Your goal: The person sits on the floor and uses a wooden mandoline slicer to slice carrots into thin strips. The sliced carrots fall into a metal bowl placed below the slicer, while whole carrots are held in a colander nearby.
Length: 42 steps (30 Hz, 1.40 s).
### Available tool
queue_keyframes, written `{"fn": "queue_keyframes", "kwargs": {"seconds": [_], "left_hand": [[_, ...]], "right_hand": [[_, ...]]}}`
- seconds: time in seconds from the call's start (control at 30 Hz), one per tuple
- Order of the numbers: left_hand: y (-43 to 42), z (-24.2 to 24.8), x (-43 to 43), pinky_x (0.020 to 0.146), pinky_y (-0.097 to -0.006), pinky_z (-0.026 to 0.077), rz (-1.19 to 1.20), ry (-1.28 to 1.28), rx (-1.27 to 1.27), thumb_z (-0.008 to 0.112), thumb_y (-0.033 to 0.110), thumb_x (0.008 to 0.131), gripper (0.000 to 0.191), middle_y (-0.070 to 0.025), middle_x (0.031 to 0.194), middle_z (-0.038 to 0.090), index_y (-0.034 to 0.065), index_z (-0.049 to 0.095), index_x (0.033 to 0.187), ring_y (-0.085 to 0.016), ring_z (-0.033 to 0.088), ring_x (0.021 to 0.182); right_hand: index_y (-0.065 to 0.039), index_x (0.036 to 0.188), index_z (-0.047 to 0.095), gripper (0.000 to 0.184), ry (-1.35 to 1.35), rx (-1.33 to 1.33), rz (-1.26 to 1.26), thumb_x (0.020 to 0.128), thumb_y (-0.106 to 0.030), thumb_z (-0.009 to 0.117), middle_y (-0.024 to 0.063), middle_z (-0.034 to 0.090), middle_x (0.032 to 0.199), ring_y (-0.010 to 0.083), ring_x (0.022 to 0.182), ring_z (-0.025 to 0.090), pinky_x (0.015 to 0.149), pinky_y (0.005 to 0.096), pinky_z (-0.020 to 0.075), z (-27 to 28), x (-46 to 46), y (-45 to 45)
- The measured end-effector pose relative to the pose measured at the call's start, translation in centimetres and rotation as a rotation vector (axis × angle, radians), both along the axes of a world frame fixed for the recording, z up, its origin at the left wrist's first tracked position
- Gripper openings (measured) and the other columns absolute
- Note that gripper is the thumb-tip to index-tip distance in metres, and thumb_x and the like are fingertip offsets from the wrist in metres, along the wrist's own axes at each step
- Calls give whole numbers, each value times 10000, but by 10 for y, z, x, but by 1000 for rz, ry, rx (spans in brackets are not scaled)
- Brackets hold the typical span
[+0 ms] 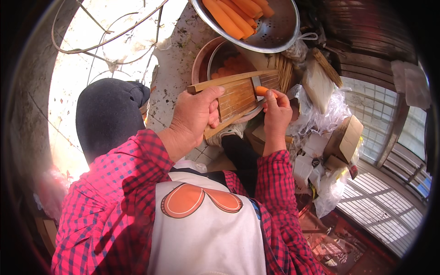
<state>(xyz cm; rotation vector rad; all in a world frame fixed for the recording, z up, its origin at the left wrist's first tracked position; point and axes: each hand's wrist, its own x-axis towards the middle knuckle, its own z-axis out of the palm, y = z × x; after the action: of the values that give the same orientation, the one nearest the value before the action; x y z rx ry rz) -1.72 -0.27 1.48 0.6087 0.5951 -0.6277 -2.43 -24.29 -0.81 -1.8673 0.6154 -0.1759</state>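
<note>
My left hand [202,110] grips the near end of a wooden mandoline slicer [237,96], with the thumb on its upper side rail. The slicer lies tilted over a reddish basin [201,62]. My right hand [276,108] pinches a short piece of peeled carrot [262,90] against the slicer's metal blade plate [257,82]. Inside the basin a metal bowl holds orange carrot pieces [233,65], partly hidden by the slicer. Beyond it, a steel colander [283,27] holds several whole peeled carrots [228,17].
A wire stand [111,62] is at the upper left, on the tiled floor. To the right lie a bundle of thin sticks [284,74], clear plastic bags [326,120], a wooden stick [326,67] and an open cardboard box [345,141]. My shoe [225,134] is below the slicer.
</note>
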Motion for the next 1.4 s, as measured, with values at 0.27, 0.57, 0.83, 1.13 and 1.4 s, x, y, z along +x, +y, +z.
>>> {"fn": "queue_keyframes", "kwargs": {"seconds": [0.27,0.57,0.83,1.13,1.4], "left_hand": [[0,-1,-4,432,-305,380,16,25,8,676,193,880,326,6,536,430,87,493,631,-118,398,404],[0,-2,-3,429,-302,372,20,17,13,675,191,881,290,17,547,436,90,506,668,-108,396,408],[-2,3,-2,433,-306,377,9,22,14,675,191,878,310,14,540,431,94,493,648,-108,389,406],[0,1,-4,431,-310,373,16,26,13,674,190,878,303,14,540,421,91,494,656,-112,390,409],[1,-1,-3,449,-294,393,-5,-19,9,658,206,905,268,31,549,425,106,510,704,-98,407,421]], "right_hand": [[-13,964,641,176,-197,-406,186,905,-154,728,20,695,883,54,711,578,661,188,472,-17,-3,9],[-4,975,669,183,-91,-193,189,867,-129,750,53,698,903,96,785,625,730,241,513,-3,-1,18],[9,915,678,156,54,-258,-15,857,-122,738,57,709,885,112,769,628,720,258,509,-11,20,-18],[-1,923,674,163,-89,-297,186,872,-139,743,17,678,857,77,762,597,706,225,489,0,0,26],[12,942,674,224,19,-225,-9,869,-186,750,48,685,874,93,730,591,655,240,494,-22,13,-11]]}}
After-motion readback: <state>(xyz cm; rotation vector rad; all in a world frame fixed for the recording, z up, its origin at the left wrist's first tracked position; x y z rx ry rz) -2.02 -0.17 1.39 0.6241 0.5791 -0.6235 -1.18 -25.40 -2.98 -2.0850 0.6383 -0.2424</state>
